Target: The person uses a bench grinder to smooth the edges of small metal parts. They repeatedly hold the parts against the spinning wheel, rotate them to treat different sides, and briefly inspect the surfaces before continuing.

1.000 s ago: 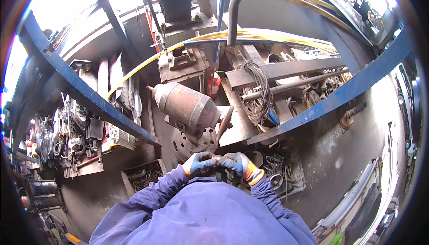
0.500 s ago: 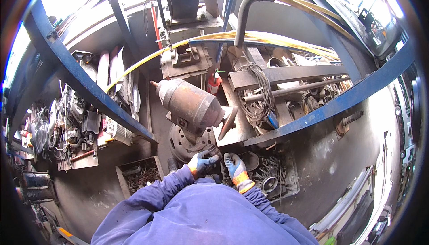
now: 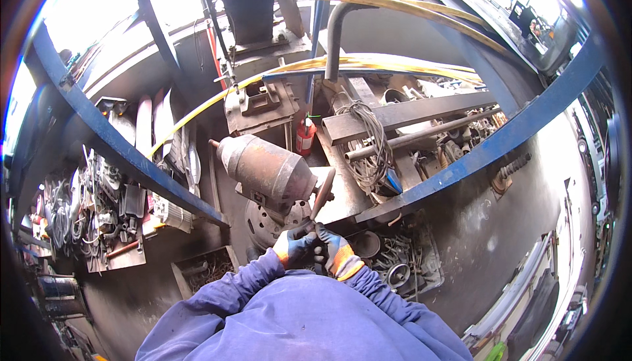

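Both my hands wear gloves with blue-grey fingers and orange cuffs, and they meet just below the grinding disc. My left hand is closed, thumb and fingers pinched together. Beside it my right hand is closed too, its fingertips touching or almost touching the left ones. Whatever small dark piece lies between the fingertips is too small to name. Directly above them stands the thin, rust-brown disc, seen nearly edge-on, at the right end of a worn grey-brown electric motor. The motor sits over a round metal base with holes.
Scrap-filled trays and a box lie on the floor. Right of the disc are a metal beam and coiled cable. Blue frame bars cross both sides. A red fire extinguisher stands behind the motor.
My hands have come together from slightly apart and now sit closer to the disc. The surroundings have shifted left and the motor lower in view as my head moved.
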Demonstrator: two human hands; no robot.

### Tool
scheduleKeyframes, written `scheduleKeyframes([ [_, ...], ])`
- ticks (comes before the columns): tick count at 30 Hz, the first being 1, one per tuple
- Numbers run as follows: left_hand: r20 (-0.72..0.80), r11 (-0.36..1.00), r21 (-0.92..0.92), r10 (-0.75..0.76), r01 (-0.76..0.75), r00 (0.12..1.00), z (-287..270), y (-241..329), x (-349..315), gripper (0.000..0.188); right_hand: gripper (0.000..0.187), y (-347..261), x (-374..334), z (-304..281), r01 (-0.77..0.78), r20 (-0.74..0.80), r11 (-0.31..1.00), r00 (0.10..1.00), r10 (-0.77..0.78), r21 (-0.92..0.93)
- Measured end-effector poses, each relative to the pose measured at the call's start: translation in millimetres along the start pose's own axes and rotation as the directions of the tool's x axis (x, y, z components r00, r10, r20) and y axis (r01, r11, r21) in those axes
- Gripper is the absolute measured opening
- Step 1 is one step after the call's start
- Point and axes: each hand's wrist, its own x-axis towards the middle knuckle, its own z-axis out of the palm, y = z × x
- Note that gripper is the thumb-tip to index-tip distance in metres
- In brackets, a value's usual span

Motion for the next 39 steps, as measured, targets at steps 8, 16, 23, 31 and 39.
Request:
scheduleKeyframes([
  [8,-0.094,0.945,0.327,0.057,-0.023,0.994,-11.7,4.0,1.2,0.031,0.03,21.7,15.3,-4.2,0.151,0.116,0.98,0.979,-0.167,0.129],
  [16,0.013,0.955,0.275,0.108,-0.108,0.994,-23.5,0.5,4.0,0.04,0.029,30.9,22.6,-3.6,0.334,0.114,0.942,0.935,-0.337,0.04],
  [23,-0.034,0.983,0.156,0.105,-0.098,0.994,-17.9,-3.3,9.6,0.043,0.028,30.2,25.9,-7.6,0.344,0.083,0.933,0.932,-0.353,0.107],
  [31,-0.109,0.947,0.319,0.081,-0.042,0.991,-2.3,14.8,-1.7,0.037,0.032,1.1,10.8,-18.4,0.122,0.254,0.992,0.961,-0.107,-0.045],
  [39,0.007,0.937,0.34,0.079,-0.076,0.997,-23.8,8.7,6.1,0.034,0.033,-10.2,2.3,-4.1,0.108,0.217,0.971,0.974,-0.061,-0.212],
])
